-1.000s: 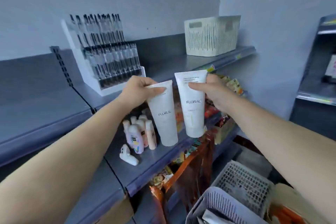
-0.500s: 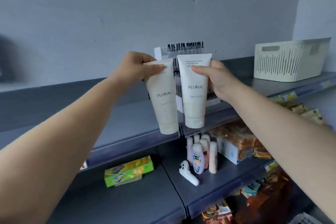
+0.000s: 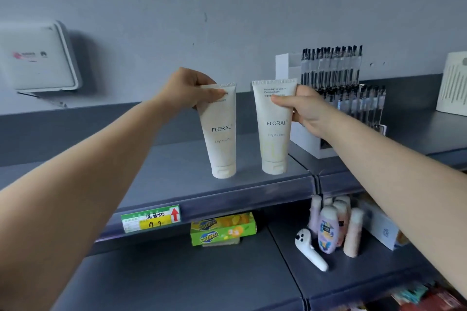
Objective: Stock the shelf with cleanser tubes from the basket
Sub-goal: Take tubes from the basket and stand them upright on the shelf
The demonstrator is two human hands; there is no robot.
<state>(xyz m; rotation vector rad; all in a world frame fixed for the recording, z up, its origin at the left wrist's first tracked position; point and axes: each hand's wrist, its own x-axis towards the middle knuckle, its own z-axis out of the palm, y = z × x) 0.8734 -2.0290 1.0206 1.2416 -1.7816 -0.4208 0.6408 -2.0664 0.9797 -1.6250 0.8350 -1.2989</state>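
Two white cleanser tubes marked FLORAL stand cap down, side by side, on the grey top shelf (image 3: 177, 174). My left hand (image 3: 188, 89) pinches the crimped top of the left tube (image 3: 221, 131). My right hand (image 3: 304, 108) grips the upper right side of the right tube (image 3: 274, 126), thumb across its front. Both caps sit at or just above the shelf surface; contact cannot be told. The basket is out of view.
A white rack of black pens (image 3: 336, 88) stands just right of the tubes. A cream slatted bin (image 3: 452, 86) is at the far right. On the lower shelf lie a green box (image 3: 223, 230), small bottles (image 3: 333, 227) and a white controller (image 3: 310, 250). A price tag (image 3: 151, 218) hangs on the shelf edge.
Both hands have carried the tubes leftwards along the top shelf, away from the pen rack, and lowered them onto it. The tubes now stand a little apart.
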